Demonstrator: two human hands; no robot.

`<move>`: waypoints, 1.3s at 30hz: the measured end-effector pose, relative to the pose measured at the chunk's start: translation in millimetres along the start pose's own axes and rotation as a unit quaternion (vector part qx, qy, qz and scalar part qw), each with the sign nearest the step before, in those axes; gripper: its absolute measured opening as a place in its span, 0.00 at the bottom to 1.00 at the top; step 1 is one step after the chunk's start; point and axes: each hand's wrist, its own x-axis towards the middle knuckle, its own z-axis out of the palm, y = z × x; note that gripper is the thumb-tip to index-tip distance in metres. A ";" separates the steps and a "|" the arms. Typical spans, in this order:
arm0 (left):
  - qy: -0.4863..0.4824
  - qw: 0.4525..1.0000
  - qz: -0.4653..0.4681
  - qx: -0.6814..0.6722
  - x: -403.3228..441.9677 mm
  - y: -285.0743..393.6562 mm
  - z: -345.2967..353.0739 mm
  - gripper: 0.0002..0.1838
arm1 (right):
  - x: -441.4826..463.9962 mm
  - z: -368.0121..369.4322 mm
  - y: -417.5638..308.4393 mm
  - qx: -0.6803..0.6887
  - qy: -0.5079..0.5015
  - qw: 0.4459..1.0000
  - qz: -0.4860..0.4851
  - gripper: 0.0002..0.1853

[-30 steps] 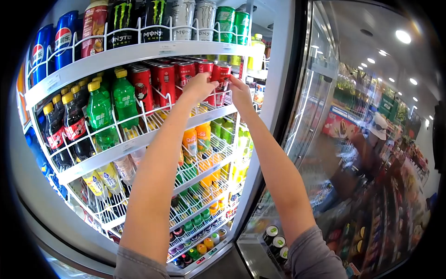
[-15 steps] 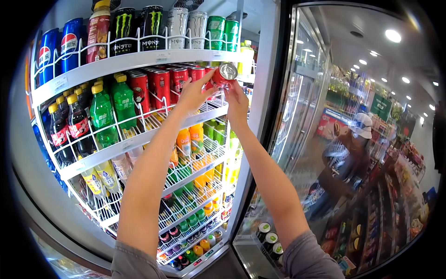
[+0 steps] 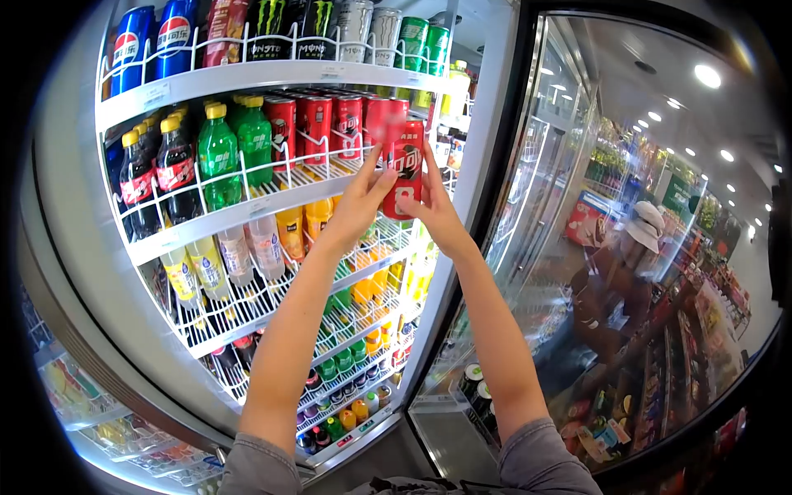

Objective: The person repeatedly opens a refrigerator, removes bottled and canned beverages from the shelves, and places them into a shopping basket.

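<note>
Between my two hands a red cola can [image 3: 404, 177] stands nearly upright, its printed side facing me. My left hand [image 3: 359, 202] grips its left side, with the thumb across the front. From the other side, my right hand [image 3: 437, 214] closes on it, thumb on the lower front and fingers along the right edge. Just behind is the second shelf, where more red cans [image 3: 314, 128] stand in rows. One red can [image 3: 384, 120] directly behind my held can is partly hidden and blurred.
White wire shelves [image 3: 272, 202] with raised front rails hold green soda bottles [image 3: 219, 161], dark cola bottles [image 3: 176, 169] and orange drinks [image 3: 290, 233]. Blue cans [image 3: 175, 37] and energy drink cans [image 3: 314, 31] line the top shelf. The open glass door [image 3: 528, 272] stands close on my right, reflecting a person.
The can has turned from showing its silver end to showing its printed side, and it sits lower. My hands have come down around its sides. The camera view has shifted, too.
</note>
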 end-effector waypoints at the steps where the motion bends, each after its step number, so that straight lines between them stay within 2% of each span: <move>1: 0.016 0.998 -0.044 -0.039 -15.2 0.8 1.0 0.36 | -13.2 4.6 -7.6 0.011 -0.024 0.998 0.049 0.56; 3: 0.026 0.988 -0.117 -0.093 -47.4 9.8 5.2 0.36 | -38.9 13.8 -9.4 0.001 -0.026 0.997 0.069 0.56; 6: 0.015 0.977 -0.161 -0.136 -83.8 -0.9 5.6 0.37 | -75.0 26.5 -10.2 0.028 -0.019 0.990 0.138 0.58; 7: 0.009 0.971 -0.179 -0.161 -93.8 -1.0 7.2 0.40 | -87.2 28.8 -6.4 0.049 -0.009 0.988 0.145 0.58; 8: 0.006 0.969 -0.185 -0.165 -104.3 -4.2 8.3 0.40 | -99.8 31.4 -2.8 0.070 0.001 0.986 0.153 0.58; 10: -0.067 0.971 -0.167 -0.160 -121.4 -6.7 11.2 0.45 | -119.8 37.3 -3.0 0.073 0.015 0.985 0.152 0.58; 11: -0.071 0.967 -0.181 -0.165 -129.3 -5.7 14.3 0.49 | -129.8 39.9 -5.1 0.079 0.024 0.982 0.167 0.58; 14: -0.097 0.965 -0.187 -0.156 -151.7 0.9 24.5 0.49 | -158.9 49.0 -19.6 0.084 0.040 0.978 0.187 0.57; 22: -0.085 0.957 -0.208 -0.183 -220.1 44.8 71.1 0.50 | -231.7 57.8 -72.3 0.101 0.011 0.975 0.197 0.56; 30: -0.033 0.949 -0.229 -0.215 -309.4 78.8 128.5 0.50 | -316.0 63.3 -118.1 0.161 -0.039 0.965 0.205 0.55; 33: -0.003 0.958 -0.223 -0.181 -349.0 94.5 141.1 0.50 | -345.6 80.5 -122.6 0.224 -0.044 0.952 0.205 0.54; 36: 0.027 0.964 -0.218 -0.151 -386.7 107.1 134.3 0.49 | -360.7 110.6 -127.2 0.223 -0.056 0.951 0.208 0.53; 39: 0.120 0.955 -0.225 -0.150 -421.3 131.7 114.6 0.48 | -353.9 157.4 -135.3 0.204 -0.087 0.956 0.190 0.52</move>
